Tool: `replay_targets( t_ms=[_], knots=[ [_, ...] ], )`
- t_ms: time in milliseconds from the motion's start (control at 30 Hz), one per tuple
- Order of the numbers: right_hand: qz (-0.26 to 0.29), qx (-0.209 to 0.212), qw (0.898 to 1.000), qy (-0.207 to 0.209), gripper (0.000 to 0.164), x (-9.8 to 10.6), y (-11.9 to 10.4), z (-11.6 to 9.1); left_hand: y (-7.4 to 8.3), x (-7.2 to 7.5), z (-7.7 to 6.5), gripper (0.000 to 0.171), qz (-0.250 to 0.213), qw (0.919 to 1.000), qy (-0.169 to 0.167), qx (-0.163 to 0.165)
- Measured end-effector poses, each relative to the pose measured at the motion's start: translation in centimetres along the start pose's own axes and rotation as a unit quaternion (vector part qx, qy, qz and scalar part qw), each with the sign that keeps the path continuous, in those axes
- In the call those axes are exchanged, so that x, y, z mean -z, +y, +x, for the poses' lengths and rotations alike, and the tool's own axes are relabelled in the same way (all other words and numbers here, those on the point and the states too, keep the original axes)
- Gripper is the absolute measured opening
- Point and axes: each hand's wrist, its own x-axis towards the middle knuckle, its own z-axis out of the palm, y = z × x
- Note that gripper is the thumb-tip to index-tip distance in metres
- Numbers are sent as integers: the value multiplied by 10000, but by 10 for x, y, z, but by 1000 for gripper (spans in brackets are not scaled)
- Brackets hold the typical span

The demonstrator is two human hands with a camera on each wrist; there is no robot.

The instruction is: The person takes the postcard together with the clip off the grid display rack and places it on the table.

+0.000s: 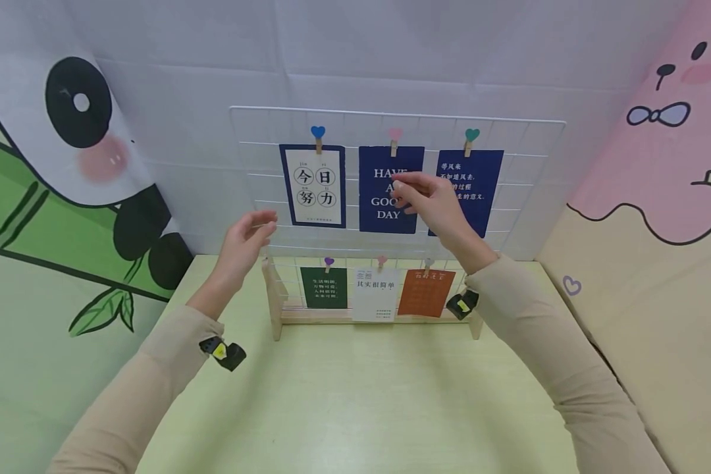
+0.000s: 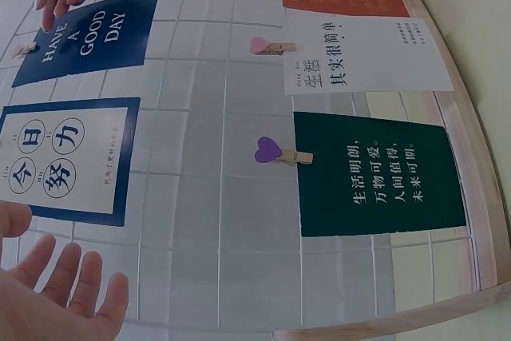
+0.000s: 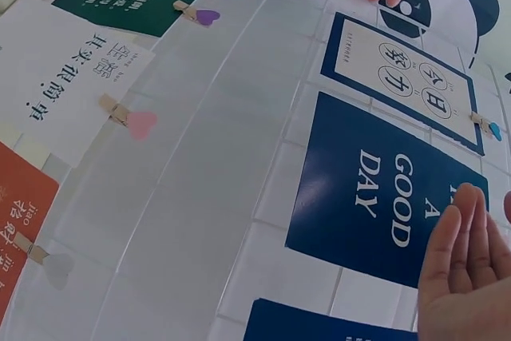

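Note:
My right hand (image 1: pixel 431 204) is in front of the blue "HAVE A GOOD DAY" card (image 1: pixel 370 197), hiding some of its letters and part of the dark blue card (image 1: pixel 487 172) to its right. In the right wrist view its fingers (image 3: pixel 467 237) lie together, fairly straight, with nothing held. My left hand (image 1: pixel 243 245) hovers beside the lower left of the blue-bordered white card (image 1: pixel 316 210); its fingers (image 2: pixel 84 277) are spread and bare. Blue (image 1: pixel 318 131), pink (image 1: pixel 395 133) and green (image 1: pixel 472 135) heart clothespins hold these upper cards on the white wire grid (image 1: pixel 255 176).
Lower on the grid hang a green card (image 1: pixel 324 296), a white card (image 1: pixel 374 303) and an orange card (image 1: pixel 426 293), each under a heart clothespin. The grid stands in a wooden base (image 1: pixel 314 318) on a pale yellow table (image 1: pixel 373 401). Cartoon-printed panels flank it.

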Motion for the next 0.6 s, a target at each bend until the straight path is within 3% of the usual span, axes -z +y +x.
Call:
replay_targets(
  t_ms=[600],
  knots=[
    [199, 248, 9995, -87, 29, -22, -16, 19, 8, -9, 14, 35, -71, 9995, 293, -35]
  ],
)
